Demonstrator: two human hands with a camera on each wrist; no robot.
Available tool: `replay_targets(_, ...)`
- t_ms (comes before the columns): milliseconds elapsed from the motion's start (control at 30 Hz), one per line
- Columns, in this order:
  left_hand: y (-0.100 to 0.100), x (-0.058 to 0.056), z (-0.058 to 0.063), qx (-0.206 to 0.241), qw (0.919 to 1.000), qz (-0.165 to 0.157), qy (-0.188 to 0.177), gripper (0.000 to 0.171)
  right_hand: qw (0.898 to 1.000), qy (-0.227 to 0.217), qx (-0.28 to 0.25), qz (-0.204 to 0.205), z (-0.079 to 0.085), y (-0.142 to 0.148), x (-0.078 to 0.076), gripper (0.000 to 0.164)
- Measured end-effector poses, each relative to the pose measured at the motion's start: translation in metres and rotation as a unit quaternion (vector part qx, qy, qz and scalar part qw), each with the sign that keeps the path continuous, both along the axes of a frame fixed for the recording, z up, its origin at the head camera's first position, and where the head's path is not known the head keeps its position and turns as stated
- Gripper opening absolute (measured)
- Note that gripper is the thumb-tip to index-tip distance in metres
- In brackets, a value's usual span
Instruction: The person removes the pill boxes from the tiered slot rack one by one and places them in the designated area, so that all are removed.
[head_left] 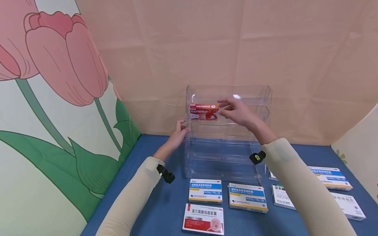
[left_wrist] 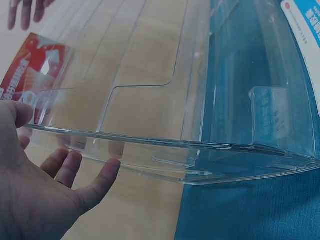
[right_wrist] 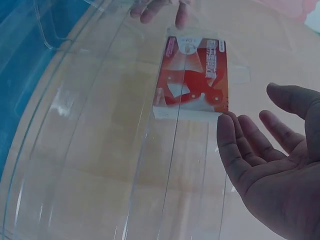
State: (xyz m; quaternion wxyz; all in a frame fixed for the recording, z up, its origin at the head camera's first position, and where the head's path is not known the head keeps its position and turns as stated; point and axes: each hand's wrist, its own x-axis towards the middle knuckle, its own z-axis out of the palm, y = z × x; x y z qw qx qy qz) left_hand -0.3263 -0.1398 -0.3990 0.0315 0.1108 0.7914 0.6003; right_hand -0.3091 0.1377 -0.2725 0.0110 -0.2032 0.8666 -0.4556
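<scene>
A clear acrylic tiered rack (head_left: 218,149) stands against the back wall. High on its left side sits a red medicine box (head_left: 203,112), its printed face toward me. My left hand (head_left: 178,133) holds the rack's left edge, thumb at the front and fingers along the outer side; the left wrist view shows its fingertips (left_wrist: 111,170) against the side panel. At the box's right end is my right hand (head_left: 236,112), palm toward it. In the right wrist view its fingers (right_wrist: 226,131) are spread and loosely bent, one tip right at the box's corner, holding nothing.
Blue-and-white medicine boxes (head_left: 205,190) lie flat on the blue tablecloth (head_left: 165,203) before the rack, with a red-and-white one (head_left: 203,219) nearer me. More boxes (head_left: 330,177) lie at the right, partly behind my right sleeve. A tulip-printed panel (head_left: 68,65) borders the left.
</scene>
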Motion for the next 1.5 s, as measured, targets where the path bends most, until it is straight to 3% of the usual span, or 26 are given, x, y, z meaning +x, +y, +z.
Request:
replay_targets(333, 0.002, 0.0, -0.001, -0.006, 1.0, 0.008, 0.0, 0.057, 0.999, 0.004, 0.024, -0.025, 0.004, -0.008, -0.015, 0.051)
replay_targets(767, 0.0, -0.001, -0.001, -0.001, 1.0, 0.0, 0.004, 0.056, 0.999, 0.013, 0.043, -0.023, 0.001, -0.017, -0.03, 0.049)
replay_targets(1500, 0.002, 0.005, 0.008, -0.002, 1.0, -0.006, -0.004, 0.054, 0.991, 0.058, 0.106, -0.051, -0.01, -0.027, -0.036, 0.035)
